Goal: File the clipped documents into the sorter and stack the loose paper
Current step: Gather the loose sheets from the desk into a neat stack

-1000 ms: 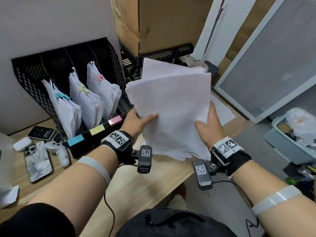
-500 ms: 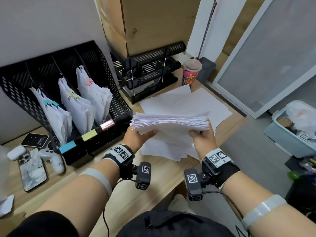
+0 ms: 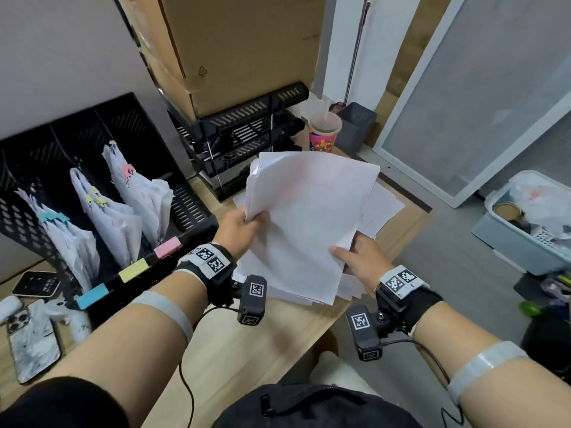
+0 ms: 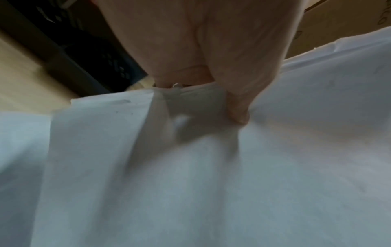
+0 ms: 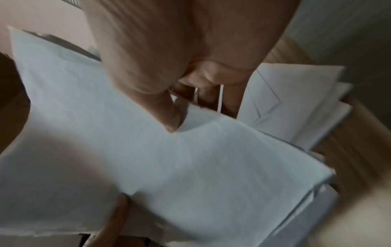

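The filing half of the task looks done: three clipped bundles already stand in the black mesh sorter (image 3: 92, 168) at the left of the head view, with a blue clip (image 3: 55, 217), yellow clips (image 3: 95, 196) and a pink clip (image 3: 127, 171). The step in hand is the stacking. The person holds a sheaf of loose paper (image 3: 309, 217) tilted up in the centre of the frame, above the wooden desk (image 3: 247, 350).

The left hand (image 3: 239, 228) pinches the sheaf's left edge, thumb on the near face and fingers hidden behind. The right hand (image 3: 360, 257) takes the lower right edge the same way; in the right wrist view its thumb (image 5: 167, 108) presses the top sheet while the fingers curl beneath.

More sheets (image 3: 383, 208) lie fanned on the desk under and behind the sheaf, toward the right. Judging from that, the next move calls for squaring the held edges (a tap on the desk would likely do it) and then uniting the sheaf with the fanned sheets.

The paper is thin, white and limp: it bows at the upper left corner and puckers around the left thumb (image 4: 239, 108). The sheaf's edges sit uneven at the lower corner. The desk is smooth pale woodgrain, the sorter a rigid perforated mesh.
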`<move>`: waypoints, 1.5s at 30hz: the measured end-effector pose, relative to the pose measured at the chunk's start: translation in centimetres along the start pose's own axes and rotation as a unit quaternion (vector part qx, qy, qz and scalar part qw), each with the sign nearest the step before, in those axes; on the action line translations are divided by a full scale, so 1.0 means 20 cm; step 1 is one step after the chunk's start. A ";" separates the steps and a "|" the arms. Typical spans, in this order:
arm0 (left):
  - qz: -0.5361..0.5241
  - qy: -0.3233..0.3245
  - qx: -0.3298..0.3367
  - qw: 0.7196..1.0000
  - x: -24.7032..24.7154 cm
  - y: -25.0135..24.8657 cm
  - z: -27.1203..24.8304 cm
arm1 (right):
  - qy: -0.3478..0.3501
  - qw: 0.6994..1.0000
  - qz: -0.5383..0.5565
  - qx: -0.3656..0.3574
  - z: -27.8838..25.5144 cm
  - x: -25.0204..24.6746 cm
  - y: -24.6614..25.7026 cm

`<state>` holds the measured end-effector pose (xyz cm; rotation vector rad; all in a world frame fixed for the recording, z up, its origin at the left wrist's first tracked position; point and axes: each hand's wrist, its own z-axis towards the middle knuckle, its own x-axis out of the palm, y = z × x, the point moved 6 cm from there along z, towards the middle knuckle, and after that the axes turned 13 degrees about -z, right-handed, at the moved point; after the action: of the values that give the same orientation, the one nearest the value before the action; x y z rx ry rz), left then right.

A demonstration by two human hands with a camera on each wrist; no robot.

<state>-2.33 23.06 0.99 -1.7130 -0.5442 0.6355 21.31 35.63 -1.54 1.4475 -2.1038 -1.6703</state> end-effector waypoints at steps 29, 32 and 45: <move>0.147 0.039 -0.231 0.961 0.53 0.44 0.46 | -0.069 0.955 -0.078 0.279 0.81 -0.50 -0.56; 0.171 0.051 -0.225 0.958 0.50 0.45 0.46 | -0.094 0.957 -0.058 0.268 0.82 -0.51 -0.50; 0.275 0.062 -0.216 0.935 0.43 0.50 0.52 | -0.012 0.946 -0.109 0.304 0.64 -0.49 -0.56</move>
<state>-2.67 33.98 -11.67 -2.3385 -0.1013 0.8336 25.98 52.14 -11.03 1.8732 -2.7095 -1.1265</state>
